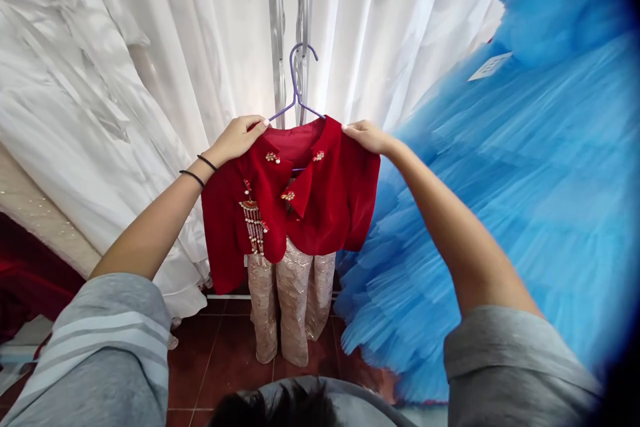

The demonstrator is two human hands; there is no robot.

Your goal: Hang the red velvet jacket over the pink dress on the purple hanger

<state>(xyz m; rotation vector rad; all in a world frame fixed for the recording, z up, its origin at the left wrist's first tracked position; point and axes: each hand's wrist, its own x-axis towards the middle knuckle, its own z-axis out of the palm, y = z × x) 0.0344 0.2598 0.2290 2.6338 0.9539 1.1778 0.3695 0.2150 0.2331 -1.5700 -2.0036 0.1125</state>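
Note:
A short red velvet jacket (pixel 330 200) with jewelled fastenings hangs on a purple hanger (pixel 295 80). My left hand (pixel 241 137) grips its left shoulder, thumb on top near the hanger's arm. On the opposite shoulder, my right hand (pixel 367 136) pinches the cloth. A beaded tassel ornament (pixel 253 223) dangles from the jacket's left front. Below the hem shows a pale gold brocade garment (pixel 293 300), its upper part hidden by the jacket. The hanger's hook overlaps a grey metal stand; whether it hooks on there I cannot tell.
White gowns (pixel 75 100) hang at the left. A large blue tulle dress (pixel 525 180) with a white tag (pixel 490 67) fills the right side. Behind the jacket are a metal stand (pixel 277 13) and white curtains (pixel 215 27). The floor has dark red tiles (pixel 193 360).

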